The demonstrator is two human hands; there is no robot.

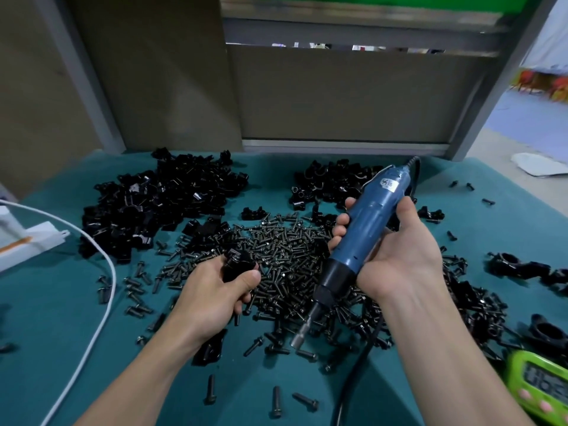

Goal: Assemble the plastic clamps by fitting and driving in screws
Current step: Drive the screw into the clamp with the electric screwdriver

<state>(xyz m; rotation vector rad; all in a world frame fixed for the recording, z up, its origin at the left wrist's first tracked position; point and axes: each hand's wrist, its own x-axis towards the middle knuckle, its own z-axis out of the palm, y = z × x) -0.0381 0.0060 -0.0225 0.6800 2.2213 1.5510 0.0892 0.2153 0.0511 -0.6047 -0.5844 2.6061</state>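
Observation:
My left hand point(215, 290) grips a black plastic clamp point(238, 264) with fingers and thumb curled round it, just above the left edge of a big heap of dark screws point(285, 256). My right hand point(396, 256) holds a blue electric screwdriver point(365, 226) by its body, tilted, with its metal bit point(302, 332) pointing down and left over the screws. The bit sits apart from the clamp. Piles of loose black clamp halves lie at the back left point(159, 204) and back middle point(332, 182).
All of it lies on a teal mat point(61, 333). A white cable point(101, 262) and a white box point(27, 241) are at the left. A green timer point(538, 385) sits at the lower right, with more clamps point(522, 269) near it. Grey panels stand behind.

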